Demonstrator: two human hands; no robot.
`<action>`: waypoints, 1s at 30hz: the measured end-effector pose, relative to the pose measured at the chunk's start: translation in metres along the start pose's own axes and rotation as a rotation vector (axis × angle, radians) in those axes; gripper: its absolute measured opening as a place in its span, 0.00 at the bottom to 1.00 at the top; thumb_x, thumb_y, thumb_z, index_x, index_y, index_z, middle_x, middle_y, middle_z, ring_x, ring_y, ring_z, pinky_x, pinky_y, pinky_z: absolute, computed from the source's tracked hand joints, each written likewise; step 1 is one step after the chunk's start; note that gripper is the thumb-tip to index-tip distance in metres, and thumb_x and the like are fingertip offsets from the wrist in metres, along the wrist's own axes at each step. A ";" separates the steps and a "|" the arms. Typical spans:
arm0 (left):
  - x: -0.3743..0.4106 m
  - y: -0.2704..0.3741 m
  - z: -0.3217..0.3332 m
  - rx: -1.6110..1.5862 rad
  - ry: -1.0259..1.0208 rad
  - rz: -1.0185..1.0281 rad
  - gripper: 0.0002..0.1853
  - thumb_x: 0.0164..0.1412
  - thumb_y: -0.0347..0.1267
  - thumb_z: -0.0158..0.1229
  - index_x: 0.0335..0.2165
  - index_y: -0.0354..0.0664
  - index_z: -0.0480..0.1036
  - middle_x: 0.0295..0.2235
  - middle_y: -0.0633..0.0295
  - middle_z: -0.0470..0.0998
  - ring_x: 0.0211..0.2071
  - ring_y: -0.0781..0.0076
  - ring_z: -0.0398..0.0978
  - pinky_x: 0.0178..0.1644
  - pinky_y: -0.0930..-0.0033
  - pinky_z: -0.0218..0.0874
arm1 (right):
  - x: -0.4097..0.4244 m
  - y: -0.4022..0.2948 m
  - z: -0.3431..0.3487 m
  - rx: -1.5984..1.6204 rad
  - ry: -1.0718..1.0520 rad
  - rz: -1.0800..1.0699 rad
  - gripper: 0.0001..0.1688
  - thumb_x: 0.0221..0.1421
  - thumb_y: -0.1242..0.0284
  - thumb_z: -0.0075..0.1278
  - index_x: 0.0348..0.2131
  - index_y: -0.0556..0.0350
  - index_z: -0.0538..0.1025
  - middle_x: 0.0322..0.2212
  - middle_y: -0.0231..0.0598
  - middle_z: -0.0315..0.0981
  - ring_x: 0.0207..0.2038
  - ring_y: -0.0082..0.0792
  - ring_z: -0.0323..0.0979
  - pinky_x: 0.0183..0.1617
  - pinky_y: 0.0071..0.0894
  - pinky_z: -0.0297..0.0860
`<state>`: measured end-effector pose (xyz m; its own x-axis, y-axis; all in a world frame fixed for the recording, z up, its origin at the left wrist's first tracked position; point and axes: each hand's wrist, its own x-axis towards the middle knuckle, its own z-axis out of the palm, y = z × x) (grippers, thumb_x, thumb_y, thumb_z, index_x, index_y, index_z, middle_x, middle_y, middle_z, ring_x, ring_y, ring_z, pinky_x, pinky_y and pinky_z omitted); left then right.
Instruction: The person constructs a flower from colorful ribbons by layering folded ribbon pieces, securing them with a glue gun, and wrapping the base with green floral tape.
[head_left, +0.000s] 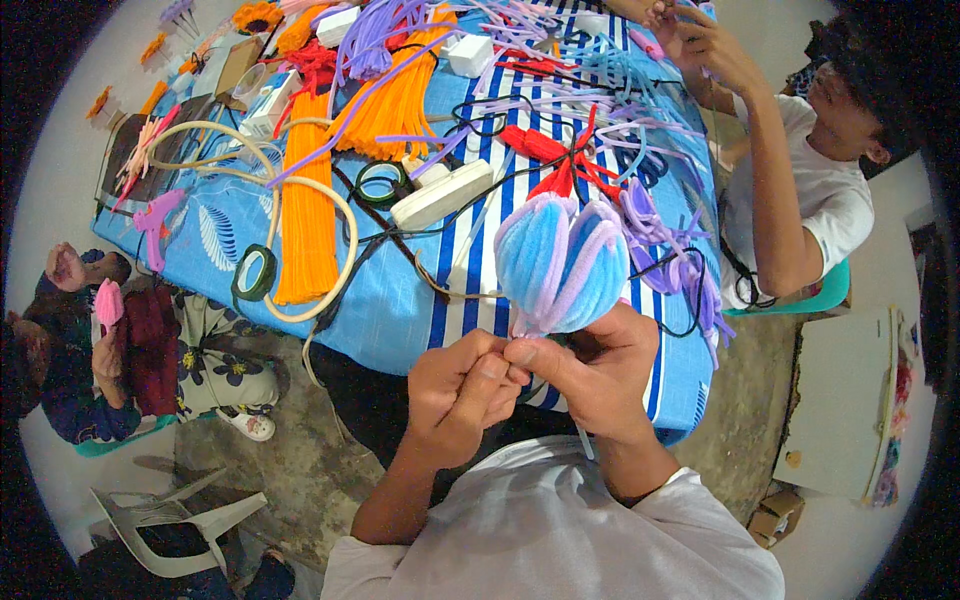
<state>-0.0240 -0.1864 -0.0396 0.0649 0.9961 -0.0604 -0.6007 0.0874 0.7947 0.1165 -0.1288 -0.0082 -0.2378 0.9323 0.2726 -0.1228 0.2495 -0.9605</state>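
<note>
A flower of blue and lilac pipe cleaners (529, 251) stands upright above my two hands, its ribbed petals edged in lilac. My right hand (615, 367) is shut around the flower's base, with the thumb across the front. Close against it, my left hand (461, 397) pinches at the same spot just under the petals; what lies between its fingertips is hidden. A thin pale stem (585, 442) shows below my right hand. Behind the flower, a bundle of red pipe cleaners (555, 161) rests on the striped tablecloth (465, 300).
Orange pipe cleaners (307, 217), a white power strip (442, 195), green floral tape (255, 271) and a looped cream cord (352, 217) lie on the table. A purple glue gun (155, 225) is at left. One person (795, 180) sits at right, another (112, 352) at left.
</note>
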 end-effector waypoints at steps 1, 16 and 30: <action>0.001 0.000 0.003 0.113 0.031 0.084 0.06 0.60 0.24 0.52 0.35 0.30 0.71 0.19 0.64 0.71 0.15 0.85 0.63 0.19 0.80 0.52 | 0.000 0.000 -0.001 -0.037 -0.006 0.001 0.10 0.45 0.75 0.64 0.32 0.59 0.81 0.21 0.30 0.77 0.19 0.13 0.65 0.20 0.16 0.56; 0.001 -0.014 0.010 0.516 0.185 0.434 0.09 0.65 0.29 0.46 0.32 0.33 0.69 0.13 0.65 0.66 0.10 0.83 0.60 0.12 0.77 0.49 | 0.005 -0.003 -0.004 -0.239 -0.038 -0.150 0.11 0.43 0.76 0.64 0.31 0.60 0.81 0.24 0.32 0.77 0.21 0.13 0.66 0.21 0.17 0.57; 0.003 0.011 0.006 0.442 0.187 0.266 0.05 0.59 0.23 0.55 0.35 0.31 0.72 0.18 0.66 0.69 0.15 0.86 0.63 0.18 0.80 0.53 | -0.004 0.001 0.007 0.029 0.006 0.075 0.06 0.48 0.81 0.60 0.30 0.65 0.79 0.24 0.34 0.78 0.23 0.15 0.71 0.23 0.14 0.63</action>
<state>-0.0251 -0.1823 -0.0275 -0.2103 0.9722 0.1027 -0.1829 -0.1423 0.9728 0.1103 -0.1345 -0.0098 -0.2421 0.9496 0.1991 -0.1330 0.1708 -0.9763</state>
